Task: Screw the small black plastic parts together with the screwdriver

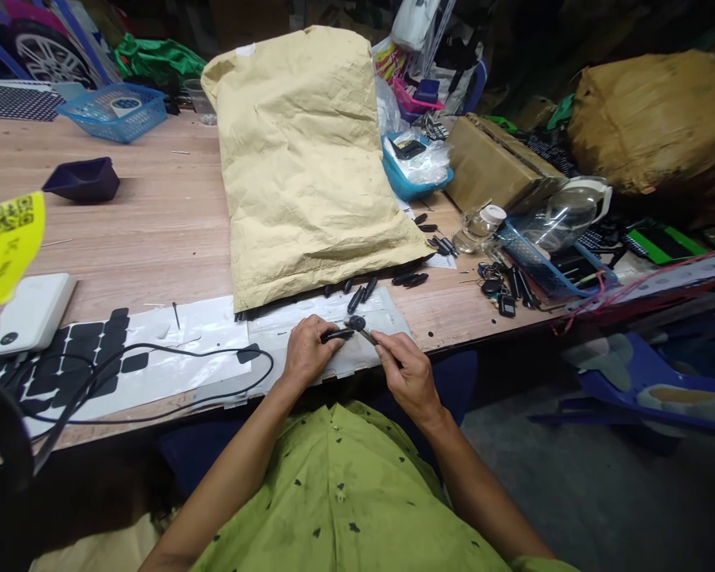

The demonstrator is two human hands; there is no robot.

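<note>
My left hand (308, 347) is closed around a slim black piece (337, 334), its end pointing right. In my right hand (410, 375) I pinch a thin, metallic-looking strip or tool (368, 336), its tip meeting a small round black part (356, 322) between the hands. Whether that round part is joined to the black piece I cannot tell. Both hands are above a whitish sheet (387, 311) at the table's front edge. Just beyond them lie several short black tubular pieces (362, 294), by the lower edge of a large tan paper sack (310, 175).
To the left are black stickers on a white sheet (179, 381), a looped black cable (272, 361) and a white power bank (36, 310). A purple tray (86, 181) sits farther back. On the right are a clear jar (477, 230), a blue basket (536, 258) and a cardboard box (488, 167).
</note>
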